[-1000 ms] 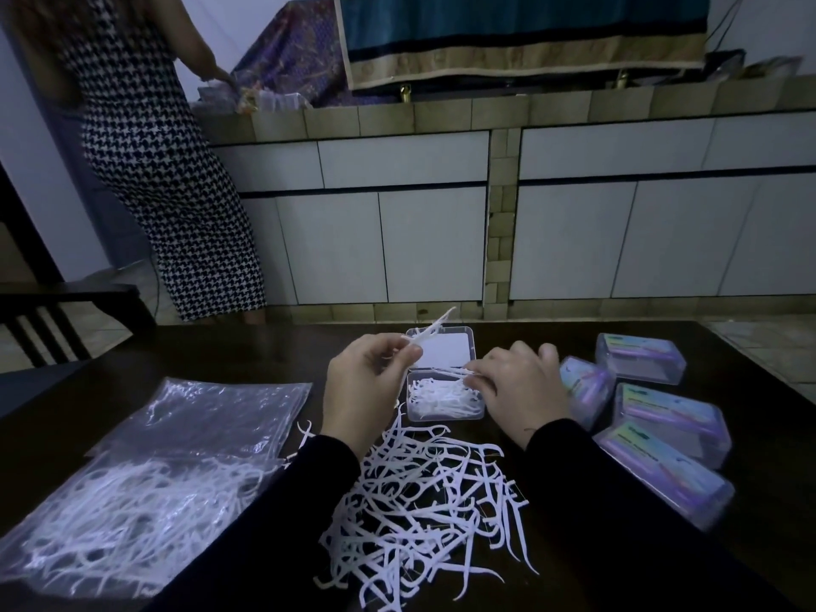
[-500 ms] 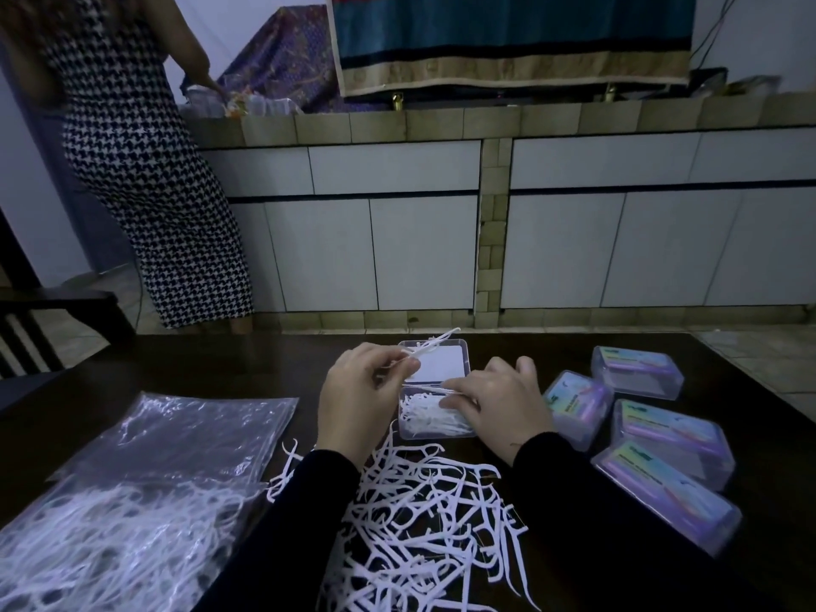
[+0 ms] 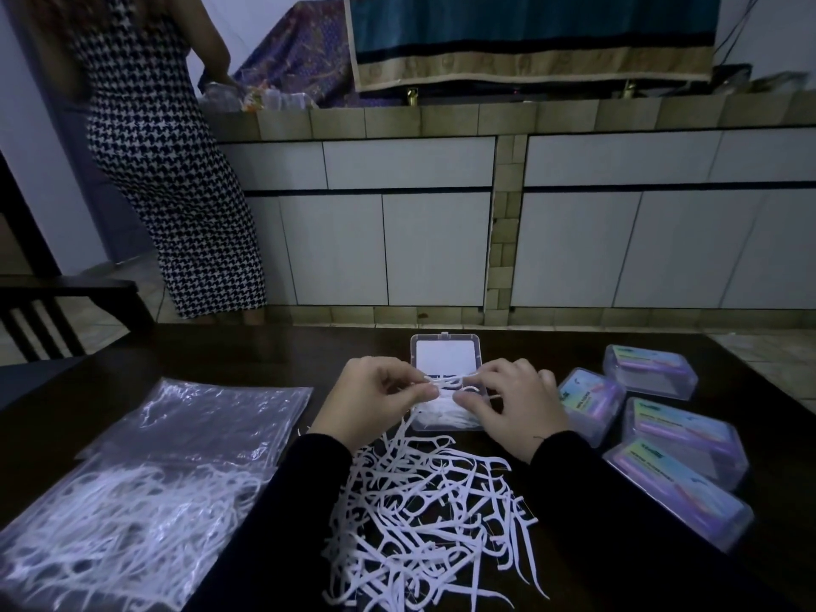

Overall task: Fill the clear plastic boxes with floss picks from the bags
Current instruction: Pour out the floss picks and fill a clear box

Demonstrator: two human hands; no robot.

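My left hand (image 3: 375, 401) pinches a small bunch of floss picks (image 3: 446, 382) between thumb and fingers, and my right hand (image 3: 514, 401) pinches the other end of the same bunch with curled fingers. The bunch lies across, from left to right, and hangs just above the open box (image 3: 446, 390), which sits on the dark counter (image 3: 552, 346) directly in front of both hands. The box has its lid (image 3: 446, 353) folded back on the far side, and its tray already holds a white layer of picks. I think the long side of the tray also runs left to right, so the bunch is already in line with it and only needs to go straight down. Both hands are equally near. The loose pile (image 3: 424, 514) lies between my sleeves, the bag (image 3: 145, 488) at my left, and the closed boxes (image 3: 662, 435) at my right.
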